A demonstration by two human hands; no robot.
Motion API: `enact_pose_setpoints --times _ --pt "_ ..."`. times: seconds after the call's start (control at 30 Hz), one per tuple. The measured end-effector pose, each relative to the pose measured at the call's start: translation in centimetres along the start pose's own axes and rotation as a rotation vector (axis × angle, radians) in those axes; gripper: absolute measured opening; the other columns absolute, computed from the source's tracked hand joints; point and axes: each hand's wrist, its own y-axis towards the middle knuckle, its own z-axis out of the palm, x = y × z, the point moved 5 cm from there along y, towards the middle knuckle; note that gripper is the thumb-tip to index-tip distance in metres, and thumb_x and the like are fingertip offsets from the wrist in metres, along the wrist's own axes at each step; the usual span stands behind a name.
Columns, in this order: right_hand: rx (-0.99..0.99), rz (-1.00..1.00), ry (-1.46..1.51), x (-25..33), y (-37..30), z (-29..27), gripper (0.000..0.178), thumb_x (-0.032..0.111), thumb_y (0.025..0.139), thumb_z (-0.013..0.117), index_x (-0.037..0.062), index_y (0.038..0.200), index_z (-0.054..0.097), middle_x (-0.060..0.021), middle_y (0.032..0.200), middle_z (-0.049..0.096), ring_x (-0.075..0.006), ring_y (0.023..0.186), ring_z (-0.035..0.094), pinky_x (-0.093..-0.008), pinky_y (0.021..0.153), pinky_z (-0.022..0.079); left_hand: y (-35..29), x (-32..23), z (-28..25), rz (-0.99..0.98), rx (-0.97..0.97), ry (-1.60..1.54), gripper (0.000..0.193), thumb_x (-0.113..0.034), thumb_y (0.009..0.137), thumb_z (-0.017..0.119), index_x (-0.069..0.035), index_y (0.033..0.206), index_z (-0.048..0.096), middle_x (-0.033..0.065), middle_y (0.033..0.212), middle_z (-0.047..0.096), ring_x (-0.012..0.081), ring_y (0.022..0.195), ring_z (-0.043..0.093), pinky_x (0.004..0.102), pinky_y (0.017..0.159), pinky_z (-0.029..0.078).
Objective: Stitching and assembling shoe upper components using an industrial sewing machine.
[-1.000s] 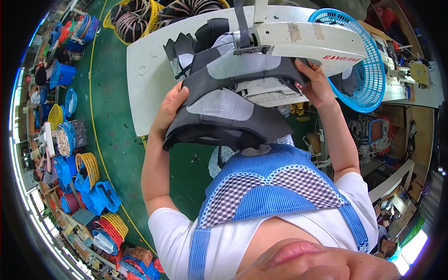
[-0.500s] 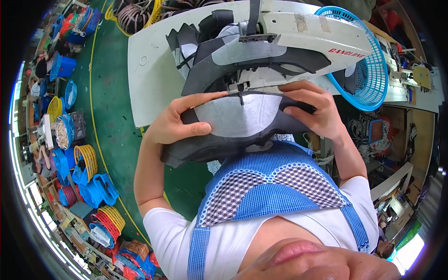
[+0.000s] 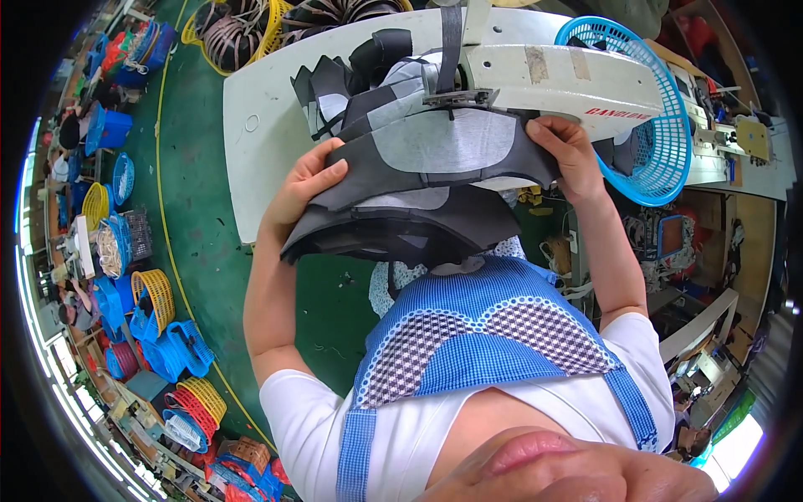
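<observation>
A dark grey shoe upper (image 3: 447,146) with a light grey patch is stretched between my two hands, right in front of the sewing machine's head. Its left end is pinched between the thumb and fingers of my left hand (image 3: 303,186). At the other end my right hand (image 3: 571,155) grips the upper corner, thumb on top. A second dark upper (image 3: 393,234) hangs below it, toward my apron, touched by neither hand. The white sewing machine (image 3: 577,75) reaches in from the right; the held upper's top edge lies by its needle area, which is partly hidden.
More dark and grey uppers (image 3: 330,88) are heaped on the white table (image 3: 259,159) behind. A blue basket (image 3: 682,142) with dark pieces stands at the right, and yellow baskets (image 3: 196,38) sit beyond the table. Blue tubs (image 3: 109,121) line the floor at far left.
My hands have let go of the nearer upper, which has dropped lower. They have moved up and apart and now hold the one behind it, pulled nearer from the machine.
</observation>
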Motion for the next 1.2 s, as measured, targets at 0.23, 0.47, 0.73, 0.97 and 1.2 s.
enact_pose_setpoints --times 0.23,0.47,0.73,0.97,1.2 --pt "-0.025 0.059 0.385 -1.6 0.4 -0.1 0.026 0.024 0.088 0.06 0.0041 0.104 0.061 -0.0053 0.095 0.064 -0.0136 0.086 0.061 -0.0245 0.074 0.049 0.0 1.5 -0.9 0.012 -0.047 -0.143 0.036 -0.017 0.087 0.059 0.0 0.117 0.048 0.0047 0.101 0.06 0.0078 0.09 0.057 0.0211 0.08 0.045" --pt "0.552 0.097 -0.126 -1.8 -5.0 4.4 0.073 0.053 0.076 0.06 -0.0014 0.124 0.048 -0.013 0.121 0.053 -0.0208 0.113 0.049 -0.032 0.097 0.035 -2.9 0.4 2.3 -0.029 0.192 0.186 0.065 -0.013 0.065 0.078 0.0 0.122 0.05 0.0056 0.107 0.058 0.0114 0.094 0.056 0.0248 0.086 0.042" --pt "0.177 -0.266 -0.296 5.7 -6.7 2.6 0.01 -0.001 0.08 0.063 -0.0027 0.09 0.063 -0.0012 0.077 0.061 -0.0056 0.072 0.054 -0.0194 0.064 0.043 -4.0 -1.1 4.7 -0.03 0.339 0.442 0.063 -0.009 0.067 0.08 -0.002 0.121 0.05 0.003 0.106 0.059 0.01 0.093 0.055 0.0252 0.084 0.044" --pt "0.078 -0.15 -0.244 4.5 -2.5 0.4 0.019 0.011 0.081 0.066 -0.0052 0.091 0.064 -0.0015 0.075 0.063 -0.0041 0.067 0.055 -0.0188 0.06 0.045 -2.2 -1.3 0.0 -0.05 -0.067 0.031 0.038 -0.015 0.086 0.061 0.004 0.117 0.05 0.006 0.104 0.061 0.0101 0.092 0.058 0.0252 0.082 0.047" --pt "0.067 0.157 0.227 -0.8 -0.3 0.3 0.021 0.013 0.082 0.066 -0.0004 0.098 0.065 -0.0068 0.086 0.066 -0.0114 0.072 0.063 -0.0224 0.07 0.05 0.3 0.4 -0.5 -0.061 -0.04 -0.03 0.031 -0.021 0.093 0.052 0.002 0.114 0.052 0.0066 0.101 0.062 0.0094 0.087 0.058 0.0226 0.076 0.047"
